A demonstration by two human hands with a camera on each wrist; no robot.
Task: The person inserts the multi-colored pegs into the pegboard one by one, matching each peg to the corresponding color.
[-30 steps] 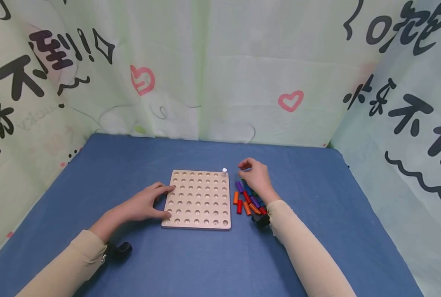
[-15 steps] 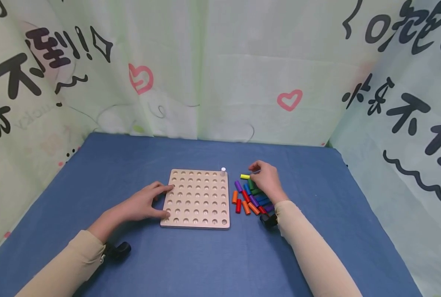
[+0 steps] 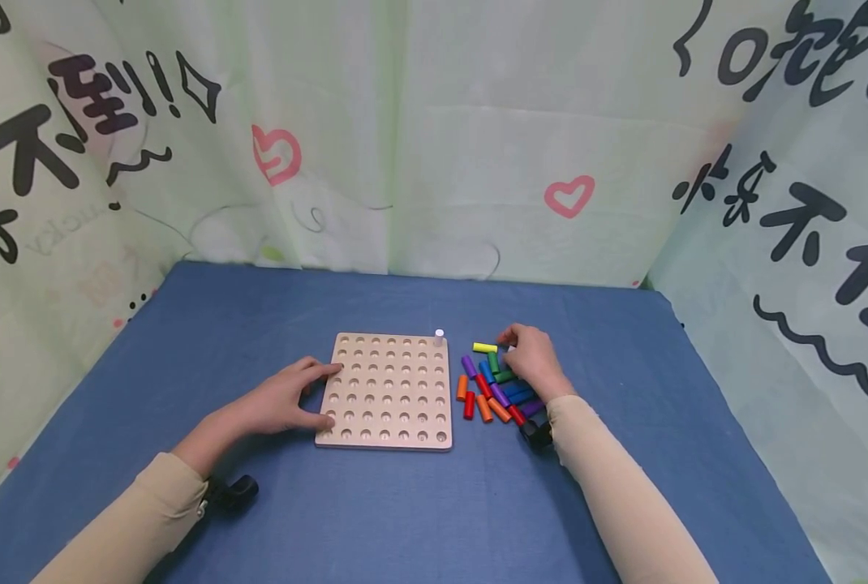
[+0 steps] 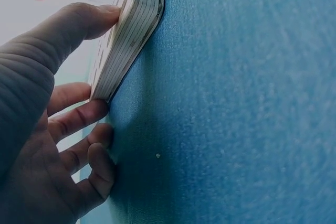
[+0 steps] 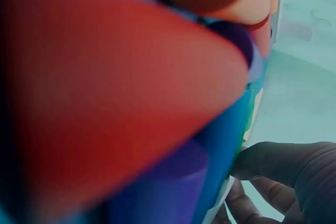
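Apparently, the right hand (image 3: 536, 358) pinches a white peg (image 3: 511, 349).

One board (image 3: 383, 444) is seen; in its far row, six holes (image 3: 406, 341) and one white peg (image 3: 439, 337) are counted. Beside it, one yellow peg (image 3: 485, 347), two green pegs (image 3: 493, 362), three purple pegs (image 3: 468, 366), three red pegs (image 3: 470, 405), three orange pegs (image 3: 484, 408) and at least two blue pegs (image 3: 487, 372) are made out; pieces covered by the right hand (image 3: 534, 357) cannot be counted. Two sleeves (image 3: 624, 478) are shown, and two pink hearts (image 3: 569, 193) are found on the curtain (image 3: 463, 146).
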